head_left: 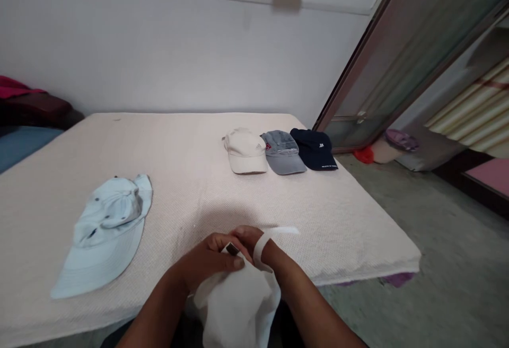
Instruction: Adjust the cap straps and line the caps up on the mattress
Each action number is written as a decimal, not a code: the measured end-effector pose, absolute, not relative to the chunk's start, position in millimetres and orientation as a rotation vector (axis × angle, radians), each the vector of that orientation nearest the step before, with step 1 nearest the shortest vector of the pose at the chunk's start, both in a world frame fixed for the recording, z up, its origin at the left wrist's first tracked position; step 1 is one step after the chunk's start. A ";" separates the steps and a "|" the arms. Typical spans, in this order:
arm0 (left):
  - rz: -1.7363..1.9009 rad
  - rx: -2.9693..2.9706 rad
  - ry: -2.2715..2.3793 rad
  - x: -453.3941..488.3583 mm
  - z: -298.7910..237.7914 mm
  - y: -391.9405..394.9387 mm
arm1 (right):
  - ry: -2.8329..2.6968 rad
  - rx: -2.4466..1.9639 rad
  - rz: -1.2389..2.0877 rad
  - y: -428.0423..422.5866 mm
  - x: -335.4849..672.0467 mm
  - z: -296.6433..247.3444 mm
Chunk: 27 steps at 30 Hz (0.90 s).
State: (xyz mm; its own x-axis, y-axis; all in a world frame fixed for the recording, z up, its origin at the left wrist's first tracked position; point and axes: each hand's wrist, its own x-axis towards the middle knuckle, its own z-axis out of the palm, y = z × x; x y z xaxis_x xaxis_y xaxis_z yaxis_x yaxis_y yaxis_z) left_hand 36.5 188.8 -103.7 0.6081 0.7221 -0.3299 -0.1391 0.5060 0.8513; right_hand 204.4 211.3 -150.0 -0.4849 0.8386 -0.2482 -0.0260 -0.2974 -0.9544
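Near the front edge of the bed, a white cap (240,305) is between my two hands, its crown toward me. My left hand (209,258) is closed on its edge, the thumb pressing beside a small dark buckle or tag (232,249). Fingers of my right hand (250,239) are bent around the same edge, partly hidden behind the left hand and the cloth. A loose white strap (260,250) loops up over the right wrist. To the left lies a light blue cap (109,231) with a crumpled crown, its brim toward the front.
A beige cap (245,151), a grey cap (283,151) and a navy cap (314,149) sit in a row at the back right of the bed (178,151). A white wall (178,51) stands behind. Concrete floor (382,194) and a glass-panelled door (369,72) are at right.
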 end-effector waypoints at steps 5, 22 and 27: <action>0.703 0.762 0.939 35.2 -105.0 191.0 | -1.252 -1.224 1.728 209.5 210.5 -128.9; 0.843 0.671 0.951 35.9 -106.5 191.9 | -0.613 -0.856 1.762 218.5 230.1 -129.6; 0.839 0.629 0.945 37.4 -107.1 193.8 | -0.839 -0.830 1.861 216.4 241.9 -125.5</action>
